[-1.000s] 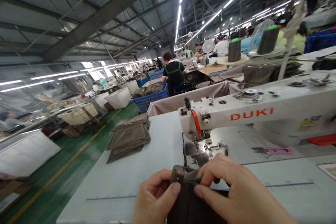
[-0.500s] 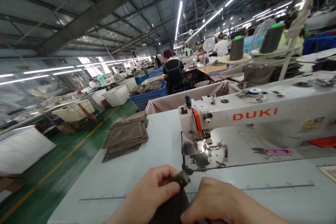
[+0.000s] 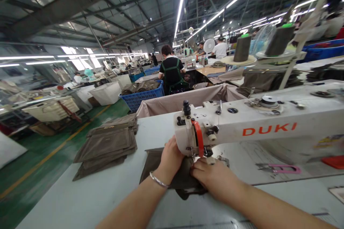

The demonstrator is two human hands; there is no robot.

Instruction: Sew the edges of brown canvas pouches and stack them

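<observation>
A dark olive fabric piece (image 3: 163,171) lies flat on the white sewing table (image 3: 80,193), its far end running in under the head of a DUKI industrial sewing machine (image 3: 195,134). My left hand (image 3: 169,159), with a thin silver bangle at the wrist, presses on the fabric just left of the needle area. Its fingertips are hidden behind the machine head. My right hand (image 3: 212,175) grips the fabric's near edge right by the presser foot. A stack of olive fabric panels (image 3: 107,146) lies on the table to the left, apart from both hands.
Thread cones (image 3: 242,48) stand on holders behind the machine arm. A blue crate (image 3: 142,96) of folded cloth stands beyond the table, and a co-worker in a black apron (image 3: 171,71) sits further off. A pink-handled tool (image 3: 285,169) lies right of the machine.
Both hands have moved forward from the table's near edge to the needle. The fabric, earlier held up in my fingers, now lies flat under the machine head. The view has swung slightly.
</observation>
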